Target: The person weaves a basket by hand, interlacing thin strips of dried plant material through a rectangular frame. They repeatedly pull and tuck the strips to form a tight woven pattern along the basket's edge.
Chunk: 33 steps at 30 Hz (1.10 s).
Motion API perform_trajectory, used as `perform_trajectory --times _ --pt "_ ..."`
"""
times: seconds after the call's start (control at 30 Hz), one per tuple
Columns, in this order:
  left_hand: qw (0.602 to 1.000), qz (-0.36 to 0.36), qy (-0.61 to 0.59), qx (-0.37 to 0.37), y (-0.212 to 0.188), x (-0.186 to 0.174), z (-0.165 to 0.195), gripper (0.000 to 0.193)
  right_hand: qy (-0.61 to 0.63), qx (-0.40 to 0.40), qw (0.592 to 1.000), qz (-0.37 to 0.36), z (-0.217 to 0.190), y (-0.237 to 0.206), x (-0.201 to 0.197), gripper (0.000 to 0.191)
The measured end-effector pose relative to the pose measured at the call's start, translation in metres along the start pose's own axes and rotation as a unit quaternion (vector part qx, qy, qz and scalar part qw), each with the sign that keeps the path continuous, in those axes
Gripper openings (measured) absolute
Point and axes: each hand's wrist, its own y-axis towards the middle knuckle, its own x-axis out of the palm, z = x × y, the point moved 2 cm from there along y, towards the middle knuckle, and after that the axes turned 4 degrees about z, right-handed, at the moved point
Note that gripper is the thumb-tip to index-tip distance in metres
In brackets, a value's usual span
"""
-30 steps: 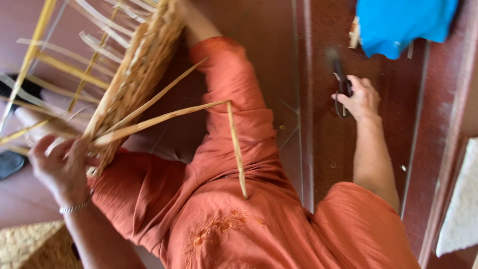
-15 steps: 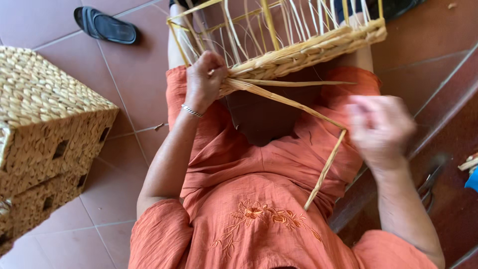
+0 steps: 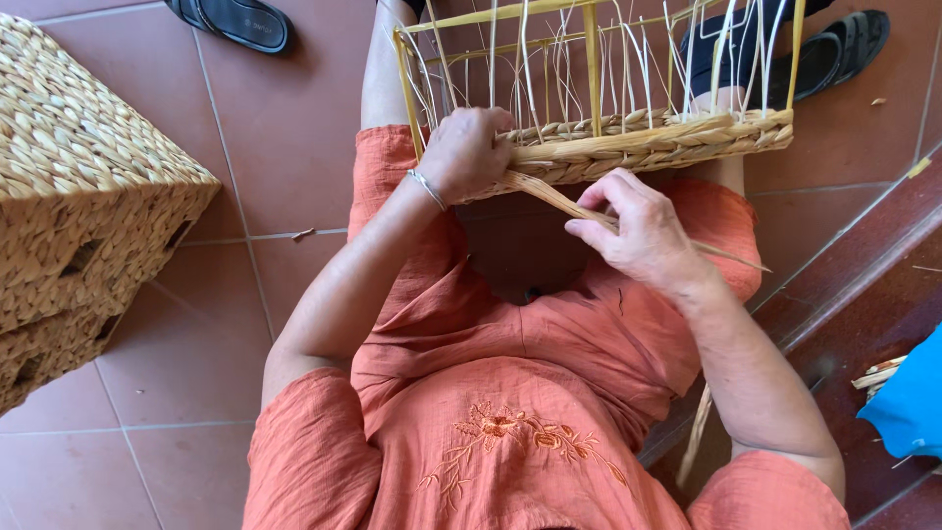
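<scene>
A half-woven straw basket [image 3: 648, 142] rests on my lap, its bare frame of thin upright stakes rising toward the top of the view. My left hand [image 3: 466, 152], with a thin bracelet on the wrist, grips the woven rim near its left corner. My right hand [image 3: 638, 231] pinches a flat straw strand [image 3: 549, 193] that runs out from the rim just below the woven band. I wear an orange dress with embroidered flowers.
Two finished woven baskets [image 3: 78, 216] are stacked on the tiled floor at the left. Dark sandals lie at the top left [image 3: 231, 20] and top right [image 3: 834, 44]. A raised step runs along the right, with blue cloth [image 3: 913, 402] and straw bits on it.
The view has swung from a sideways look at the step to straight down onto my lap. My right hand came back from the step and took hold of the straw strand at the rim.
</scene>
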Motion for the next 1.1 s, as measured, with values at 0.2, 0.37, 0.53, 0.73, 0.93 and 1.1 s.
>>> perform_trajectory --times 0.2,0.37,0.53,0.73,0.93,1.1 --pt "0.993 -0.01 -0.115 0.005 -0.012 -0.008 -0.006 0.021 -0.168 -0.08 0.983 0.009 -0.015 0.016 -0.036 0.021" --pt "0.984 -0.073 -0.143 0.074 -0.034 -0.022 0.007 0.06 -0.353 -0.252 0.89 0.141 -0.033 0.032 -0.029 0.008" --pt "0.989 -0.029 -0.118 0.078 -0.038 -0.015 0.023 0.063 -0.329 -0.422 0.799 0.274 -0.052 0.035 -0.021 0.014" --pt "0.992 -0.033 -0.115 0.041 -0.037 -0.014 0.024 0.027 -0.404 -0.238 0.882 0.056 -0.038 0.072 -0.029 0.009" --pt "0.997 -0.032 -0.058 0.035 -0.032 -0.01 0.037 0.046 0.095 0.126 0.966 -0.203 -0.016 0.099 -0.049 0.013" --pt "0.998 0.023 -0.054 0.009 -0.036 -0.003 0.037 0.036 0.309 0.116 0.916 -0.23 0.002 0.103 -0.048 0.021"
